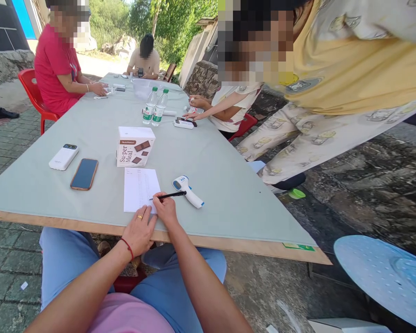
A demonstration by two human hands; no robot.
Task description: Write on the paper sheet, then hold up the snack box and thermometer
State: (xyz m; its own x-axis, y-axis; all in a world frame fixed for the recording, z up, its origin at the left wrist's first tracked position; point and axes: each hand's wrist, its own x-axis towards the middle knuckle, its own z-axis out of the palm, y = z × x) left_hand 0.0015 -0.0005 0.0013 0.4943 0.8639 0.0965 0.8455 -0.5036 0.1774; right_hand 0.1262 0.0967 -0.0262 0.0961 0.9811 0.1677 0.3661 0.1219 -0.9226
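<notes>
My right hand (165, 209) grips a black pen (173, 195), its tip at the lower right part of a white sheet of paper (133, 192) with columns of small handwriting. Flat across the sheet's bottom edge lies my left hand (139, 230), fingers stretched out, a ring on one finger and a red string at the wrist. Just right of the paper rests a white and blue infrared thermometer (189, 191). Behind the sheet stands a white box (135, 147) with chocolate pictures. To the left are a phone (84, 174) and a white power bank (64, 157).
Two water bottles (152, 107) stand mid-table before a clear plastic tub (141, 89). Another power bank (183, 123) lies under a co-worker's hand. People sit along both sides and at the far end; one person stands at the right. A blue hat-like thing (384, 273) is lower right.
</notes>
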